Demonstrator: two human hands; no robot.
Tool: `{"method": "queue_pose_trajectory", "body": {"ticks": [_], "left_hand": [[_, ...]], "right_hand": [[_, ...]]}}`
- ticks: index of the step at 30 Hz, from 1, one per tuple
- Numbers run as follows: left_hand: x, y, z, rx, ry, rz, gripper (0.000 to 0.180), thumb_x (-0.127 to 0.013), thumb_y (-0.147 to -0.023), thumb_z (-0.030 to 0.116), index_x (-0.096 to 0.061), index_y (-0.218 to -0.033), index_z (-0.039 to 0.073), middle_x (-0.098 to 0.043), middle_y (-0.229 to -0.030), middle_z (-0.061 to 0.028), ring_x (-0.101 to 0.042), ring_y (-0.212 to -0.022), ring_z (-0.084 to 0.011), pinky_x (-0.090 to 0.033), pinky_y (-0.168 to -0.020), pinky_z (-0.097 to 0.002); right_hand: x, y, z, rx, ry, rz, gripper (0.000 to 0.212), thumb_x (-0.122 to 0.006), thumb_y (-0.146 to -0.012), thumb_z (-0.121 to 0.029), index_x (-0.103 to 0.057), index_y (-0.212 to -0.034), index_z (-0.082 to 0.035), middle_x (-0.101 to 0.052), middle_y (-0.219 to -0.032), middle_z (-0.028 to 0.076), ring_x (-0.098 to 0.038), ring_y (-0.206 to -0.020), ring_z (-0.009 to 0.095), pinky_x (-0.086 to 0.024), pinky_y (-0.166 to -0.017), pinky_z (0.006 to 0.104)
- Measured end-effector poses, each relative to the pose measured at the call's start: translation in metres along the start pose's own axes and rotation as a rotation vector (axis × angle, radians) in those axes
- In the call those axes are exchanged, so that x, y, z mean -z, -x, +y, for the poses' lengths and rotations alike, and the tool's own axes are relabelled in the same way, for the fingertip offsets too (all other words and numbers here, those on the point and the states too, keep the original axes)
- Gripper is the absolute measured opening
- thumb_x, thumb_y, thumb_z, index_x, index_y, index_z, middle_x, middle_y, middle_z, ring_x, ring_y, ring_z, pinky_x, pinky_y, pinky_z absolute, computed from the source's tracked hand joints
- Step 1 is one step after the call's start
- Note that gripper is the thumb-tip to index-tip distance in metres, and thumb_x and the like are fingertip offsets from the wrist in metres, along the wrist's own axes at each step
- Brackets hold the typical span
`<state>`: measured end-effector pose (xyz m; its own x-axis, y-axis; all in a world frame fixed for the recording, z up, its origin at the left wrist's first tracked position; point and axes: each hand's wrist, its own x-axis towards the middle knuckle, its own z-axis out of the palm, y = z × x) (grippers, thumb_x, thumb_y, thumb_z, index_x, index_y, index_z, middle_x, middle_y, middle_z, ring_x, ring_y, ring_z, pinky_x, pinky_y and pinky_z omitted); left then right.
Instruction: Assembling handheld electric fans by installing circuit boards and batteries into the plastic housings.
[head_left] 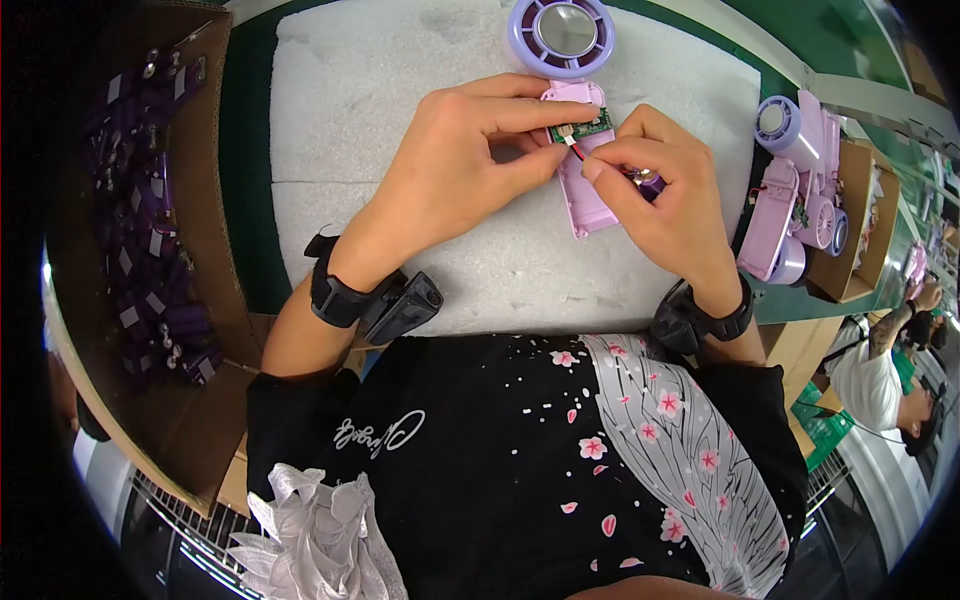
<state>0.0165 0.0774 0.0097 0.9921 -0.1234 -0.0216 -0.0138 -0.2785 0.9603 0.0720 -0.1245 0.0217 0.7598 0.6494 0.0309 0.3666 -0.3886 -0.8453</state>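
Note:
A handheld fan with a lavender ring-shaped head [562, 38] lies on the white foam mat, its head pointing away from me. Its pink handle shell [588, 203] is open and shows a green circuit board [598, 124] near the head. My left hand [455, 155] grips the handle from the left, index finger stretched over the board, thumb beside a small white connector [569, 139]. Red and black wires run from that connector to my right hand [668, 185]. Its thumb and index finger pinch the wires, while a purple battery [650, 186], partly hidden, sits in its curled fingers.
On the left stands a deep cardboard box [228, 250] with several purple batteries [185, 320]. Several pink and lavender fan parts [775, 215] lie at the right, beside a smaller cardboard box [860, 262]. Another person [872, 385] is farther off at the right.

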Motion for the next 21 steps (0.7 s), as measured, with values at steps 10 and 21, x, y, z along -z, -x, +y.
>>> {"method": "queue_pose_trajectory", "body": {"ticks": [10,21], "left_hand": [[0.0001,-0.0006,-0.0004,0.021,0.015,-0.015,0.038,-0.065,-0.082,-0.005,-0.069,-0.119,0.006,-0.062,-0.116,-0.0100,-0.063,-0.087,-0.0101,-0.053,-0.072,-0.0215],[-0.0001,-0.0001,-0.0011,0.006,-0.009,0.003,0.037,-0.066,-0.083,-0.003,-0.069,-0.118,0.009,-0.062,-0.119,-0.0117,-0.063,-0.085,-0.0087,-0.053,-0.072,-0.0215]], "right_hand": [[0.0017,-0.0001,0.0027,-0.019,-0.021,-0.019,0.008,-0.070,-0.079,-0.005,-0.070,-0.083,0.001,-0.054,-0.072,0.005,-0.049,-0.063,0.012,-0.035,-0.055,0.0263],[0.0036,-0.0009,0.0058,-0.043,-0.050,-0.011,0.008,-0.069,-0.079,-0.005,-0.071,-0.084,0.001,-0.054,-0.073,0.004,-0.048,-0.063,0.011,-0.035,-0.055,0.0256]]}}
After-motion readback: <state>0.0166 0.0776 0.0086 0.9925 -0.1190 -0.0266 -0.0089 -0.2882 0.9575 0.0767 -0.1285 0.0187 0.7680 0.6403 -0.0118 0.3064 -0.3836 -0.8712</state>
